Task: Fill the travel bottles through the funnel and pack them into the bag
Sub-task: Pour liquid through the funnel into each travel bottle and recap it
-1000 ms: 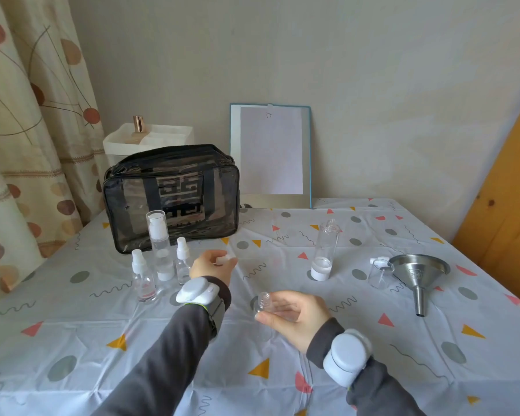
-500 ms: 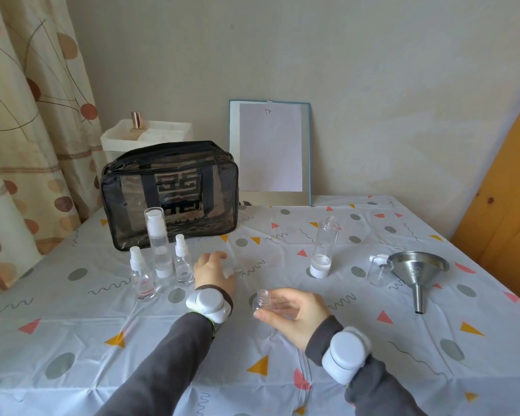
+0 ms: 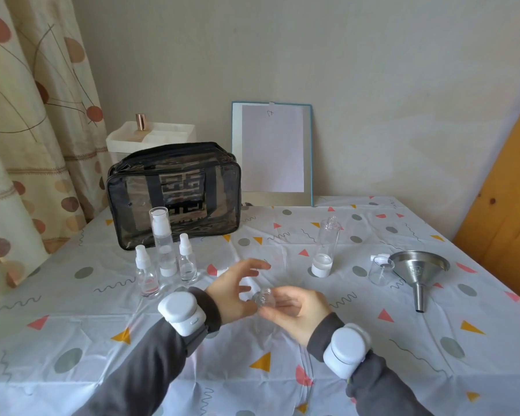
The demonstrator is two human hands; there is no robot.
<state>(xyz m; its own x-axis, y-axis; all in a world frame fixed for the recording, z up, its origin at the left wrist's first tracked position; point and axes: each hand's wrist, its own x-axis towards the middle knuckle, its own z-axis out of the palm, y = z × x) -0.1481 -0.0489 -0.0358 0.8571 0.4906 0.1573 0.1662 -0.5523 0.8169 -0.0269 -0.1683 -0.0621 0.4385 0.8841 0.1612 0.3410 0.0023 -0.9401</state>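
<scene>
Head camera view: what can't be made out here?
Head view, small clear plastic bottle: body hidden inside the right hand, fill unknown.
Head view, black see-through zip bag: dark panels hide any contents.
Head view, white sheet on blue-edged board: mark too small to read.

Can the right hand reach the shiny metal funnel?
Probably yes: nothing stands on the tablecloth between the right hand and the shiny steel funnel. But it holds a small clear bottle, so its grip is busy.
</scene>
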